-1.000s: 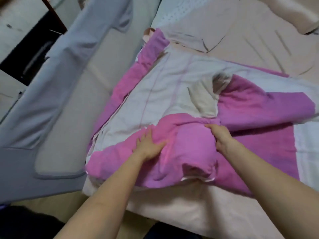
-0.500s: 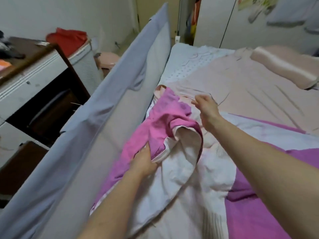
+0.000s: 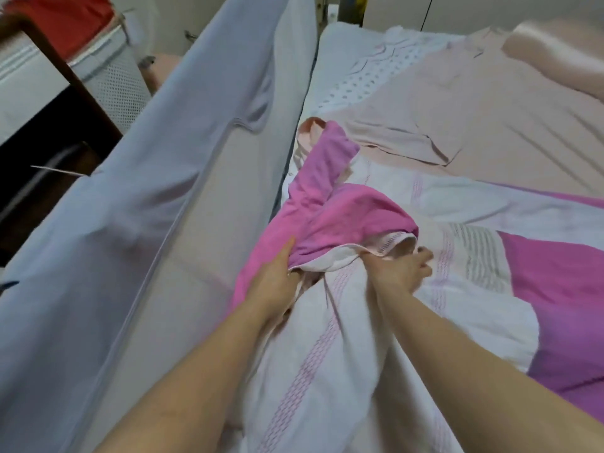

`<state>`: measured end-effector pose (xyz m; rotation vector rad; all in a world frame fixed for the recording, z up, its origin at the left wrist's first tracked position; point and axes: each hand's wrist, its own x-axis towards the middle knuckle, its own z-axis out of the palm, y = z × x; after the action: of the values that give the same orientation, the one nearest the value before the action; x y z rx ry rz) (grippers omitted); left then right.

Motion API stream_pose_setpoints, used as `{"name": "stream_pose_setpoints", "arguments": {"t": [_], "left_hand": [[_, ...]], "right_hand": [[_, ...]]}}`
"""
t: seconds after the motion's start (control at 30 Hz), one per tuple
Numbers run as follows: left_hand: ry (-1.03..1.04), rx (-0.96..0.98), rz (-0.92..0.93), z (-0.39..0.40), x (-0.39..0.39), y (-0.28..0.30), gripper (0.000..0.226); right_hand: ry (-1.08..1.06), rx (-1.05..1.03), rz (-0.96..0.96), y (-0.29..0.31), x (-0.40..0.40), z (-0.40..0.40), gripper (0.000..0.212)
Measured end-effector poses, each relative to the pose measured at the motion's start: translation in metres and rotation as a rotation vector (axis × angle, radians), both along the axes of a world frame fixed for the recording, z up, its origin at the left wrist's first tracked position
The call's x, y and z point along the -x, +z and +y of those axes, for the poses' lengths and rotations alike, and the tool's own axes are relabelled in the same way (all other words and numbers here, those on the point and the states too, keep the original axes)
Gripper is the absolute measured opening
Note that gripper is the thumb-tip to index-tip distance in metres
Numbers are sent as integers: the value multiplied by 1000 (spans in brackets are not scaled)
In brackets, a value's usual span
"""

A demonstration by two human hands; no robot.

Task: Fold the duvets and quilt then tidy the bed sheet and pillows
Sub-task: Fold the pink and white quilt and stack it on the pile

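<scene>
Your left hand [image 3: 277,279] grips the pink edge of the quilt [image 3: 343,210], with the fingers curled round the cloth. Your right hand [image 3: 397,273] pinches the white edge of the same quilt just beside it. The quilt lies bunched on the bed sheet [image 3: 490,125], close to the grey bed rail [image 3: 183,142]. A pillow [image 3: 555,57] rests far on the sheet. A white basket [image 3: 114,70] stands behind the rail; what it holds is unclear.

You're in a home bedroom: a bed [image 3: 490,132] with a pink sheet [image 3: 506,103], a pillow [image 3: 555,57], and a padded grey bed rail [image 3: 183,132].
</scene>
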<state>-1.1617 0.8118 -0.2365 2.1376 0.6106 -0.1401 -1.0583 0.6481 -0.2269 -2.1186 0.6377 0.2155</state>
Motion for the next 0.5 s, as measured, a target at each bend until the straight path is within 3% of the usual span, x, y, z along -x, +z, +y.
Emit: {"name": "stream_pose_setpoints", "arguments": {"t": [0.13,0.23,0.33,0.37,0.43,0.5], "left_hand": [[-164,174,75,16,-6,12,42],[-247,150,127,6,-15,14,27],[-154,-10,60,-5,-26,13,10],[-100,55,3,-9,-29,16,12],[-31,361,-101,-19,-44,32,17],[16,594,-100,-25,-65,52,23]], "right_hand": [[172,-190,222,-4,10,-13,79],[359,-311,142,11,5,3,44],[302,-332,-39,36,-11,19,15],[259,-327,-128,47,-22,20,10],[183,-294,-328,83,-54,21,15],[132,-244,-515,130,-95,29,23]]}}
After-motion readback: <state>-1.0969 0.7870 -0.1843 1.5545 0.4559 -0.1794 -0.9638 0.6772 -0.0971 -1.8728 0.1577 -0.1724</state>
